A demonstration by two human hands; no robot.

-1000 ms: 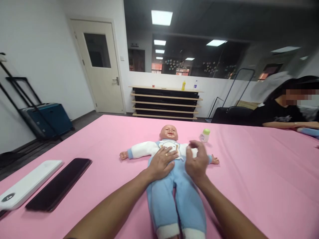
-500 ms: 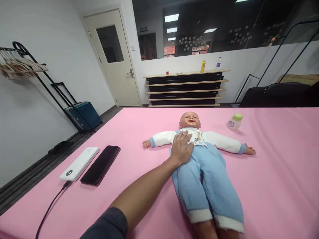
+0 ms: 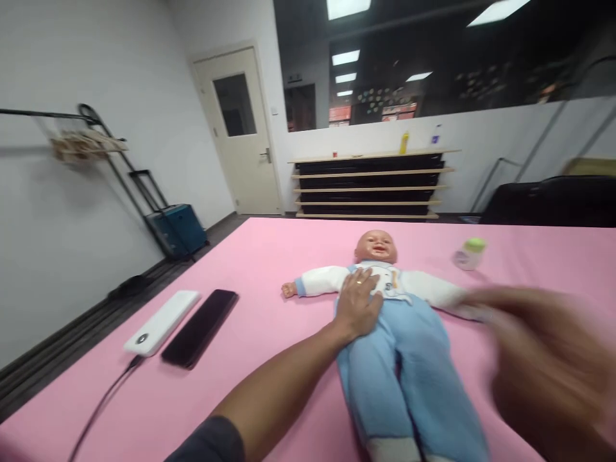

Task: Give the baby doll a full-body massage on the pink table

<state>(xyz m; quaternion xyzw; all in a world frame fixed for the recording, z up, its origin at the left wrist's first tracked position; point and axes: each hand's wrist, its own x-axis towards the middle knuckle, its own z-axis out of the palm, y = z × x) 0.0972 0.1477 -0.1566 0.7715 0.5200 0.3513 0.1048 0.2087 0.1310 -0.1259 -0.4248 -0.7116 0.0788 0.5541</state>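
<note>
White walls (image 3: 139, 70), a pale door (image 3: 248, 167) and a low shelf rack (image 3: 368, 186) are seen behind; a pink-covered table (image 3: 260, 256) is used as the surface, near edge out of frame. Doll (image 3: 409, 333) is laid face up around the middle of the surface, head toward the far edge, arms spread, apparently so its front is left exposed. Left hand (image 3: 359, 305) is laid flat on the doll's chest and belly, fingers slightly apart, nothing gripped; presumably the body is steadied that way. Right hand (image 3: 548, 359) is badly blurred, overlapping the end of the white sleeve (image 3: 428, 287) in view; whether its fingers are together or apart, or the sleeve touched, cannot be told. Green-capped bottle (image 3: 469, 255) is placed near the far edge, right of the head, probably to be kept off the arm. White power bank (image 3: 162, 322) and black phone (image 3: 201, 328) are set just beside each other near the left edge, likely out of the hands' way; black cable (image 3: 131, 366) is plugged into the power bank, presumably for charging.
</note>
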